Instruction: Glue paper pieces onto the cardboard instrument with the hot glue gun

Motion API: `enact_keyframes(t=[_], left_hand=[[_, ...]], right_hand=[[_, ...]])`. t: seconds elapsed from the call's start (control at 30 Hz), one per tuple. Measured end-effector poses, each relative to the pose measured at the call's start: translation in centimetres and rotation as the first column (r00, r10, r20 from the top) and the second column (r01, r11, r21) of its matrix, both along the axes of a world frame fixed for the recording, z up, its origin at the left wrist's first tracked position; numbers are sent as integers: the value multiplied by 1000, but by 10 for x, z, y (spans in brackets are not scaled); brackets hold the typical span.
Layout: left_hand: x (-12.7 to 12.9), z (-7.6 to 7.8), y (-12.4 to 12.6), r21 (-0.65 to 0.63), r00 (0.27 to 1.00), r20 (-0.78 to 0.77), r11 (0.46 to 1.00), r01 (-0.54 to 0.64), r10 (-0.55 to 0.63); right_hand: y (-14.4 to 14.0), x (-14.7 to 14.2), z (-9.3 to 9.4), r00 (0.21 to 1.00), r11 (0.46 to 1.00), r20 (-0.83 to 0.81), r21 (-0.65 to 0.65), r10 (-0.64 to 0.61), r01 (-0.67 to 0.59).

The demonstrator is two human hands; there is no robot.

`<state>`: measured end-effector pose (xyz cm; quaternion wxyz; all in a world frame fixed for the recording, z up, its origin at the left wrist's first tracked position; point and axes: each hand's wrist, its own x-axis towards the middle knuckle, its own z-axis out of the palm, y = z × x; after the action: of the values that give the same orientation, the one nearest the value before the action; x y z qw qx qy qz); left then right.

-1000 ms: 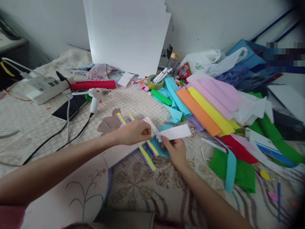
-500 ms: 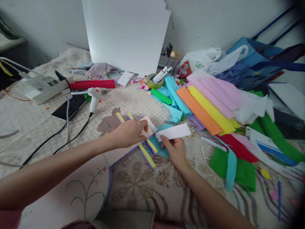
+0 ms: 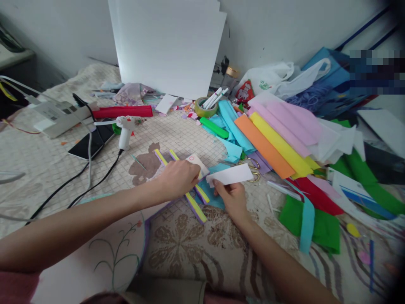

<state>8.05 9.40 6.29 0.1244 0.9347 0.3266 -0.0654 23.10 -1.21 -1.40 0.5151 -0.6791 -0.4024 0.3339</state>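
A pale, flat craft piece (image 3: 91,253), shaped like a stringed instrument with a rounded body and a narrow neck, lies before me. A green plant and an orange flower are drawn on it. Yellow and purple bars (image 3: 196,207) cross its neck. Over this neck is my left hand (image 3: 180,177), its fingers curled closed; whatever they may pinch is hidden. My right hand (image 3: 233,198) grips a white paper strip (image 3: 232,174) between thumb and fingers, just right of the neck's end. Blue paper (image 3: 218,202) lies under that hand, with gold-handled scissors (image 3: 254,175) behind the strip.
A white hot glue gun (image 3: 125,131) stands at left, its black cord trailing toward me. Beyond it are a phone (image 3: 84,145) and a power strip (image 3: 60,118). Rolled coloured paper (image 3: 265,145) fills the right, with markers in a tape roll (image 3: 205,109). A white board (image 3: 167,46) leans behind.
My left hand has shifted slightly right and its fingers have turned downward over the neck. The right hand and the white paper strip have stayed nearly in place.
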Motion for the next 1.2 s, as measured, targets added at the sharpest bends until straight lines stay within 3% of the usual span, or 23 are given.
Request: enact_keyframes(t=[0.27,0.53,0.77,1.0,1.2], left_hand=[[-3,-2,-4,-26,1000,26,1000,15,-14],[-12,-13,-4,-174,983,184,985,2,30],[-17,-10,1,-292,946,315,956,20,77],[-17,-8,2,-320,946,311,947,11,94],[-14,-17,-1,-212,957,291,975,63,2]], right_hand=[[-3,-2,-3,982,996,176,40,70,-78],[0,-3,-4,974,994,204,24,102,-109],[0,-3,-5,977,993,184,20,108,-114],[-1,-3,-6,974,993,197,10,109,-113],[0,-2,-8,970,992,216,23,113,-121]])
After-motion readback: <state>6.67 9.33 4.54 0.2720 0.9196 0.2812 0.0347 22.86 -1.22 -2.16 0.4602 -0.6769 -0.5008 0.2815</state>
